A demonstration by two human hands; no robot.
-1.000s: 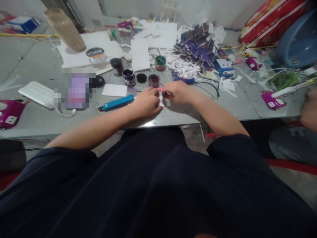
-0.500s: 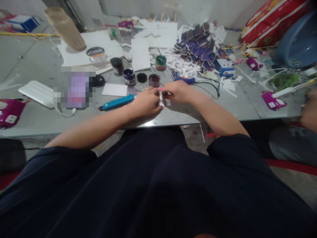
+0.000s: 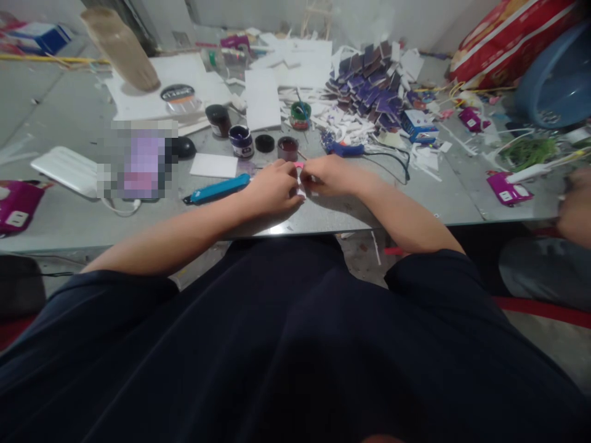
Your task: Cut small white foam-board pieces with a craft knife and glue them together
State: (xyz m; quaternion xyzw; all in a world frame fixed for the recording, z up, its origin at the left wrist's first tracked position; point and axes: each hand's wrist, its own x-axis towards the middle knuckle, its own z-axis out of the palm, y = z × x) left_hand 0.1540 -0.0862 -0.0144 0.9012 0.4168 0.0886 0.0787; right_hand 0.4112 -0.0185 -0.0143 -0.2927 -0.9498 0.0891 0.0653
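Near the table's front edge, my left hand [image 3: 276, 187] is closed, its fingertips pressed on a small white piece [image 3: 301, 188] that looks like cut board. My right hand [image 3: 329, 175] meets it from the other side, with fingers curled in a pinch; what lies inside them is mostly hidden. A bit of pink [image 3: 299, 165] shows just beyond the fingertips, too small to make out. Beside my left hand lies a blue utility knife [image 3: 219, 189], and behind it a white rectangular board [image 3: 213, 166].
Behind my hands stand an open dark paint jar [image 3: 241, 143], a reddish-brown jar [image 3: 287, 147] and a green jar [image 3: 300, 115]. Blue-handled pliers [image 3: 345, 149] lie to the right. Farther back is a heap of purple pieces [image 3: 369, 86]. A phone [image 3: 144, 163] sits left; another person's hand [image 3: 577, 206] is far right.
My right hand has shifted slightly toward the left hand, and its fingers now cover more of the white pieces between them. My left hand stays almost in place.
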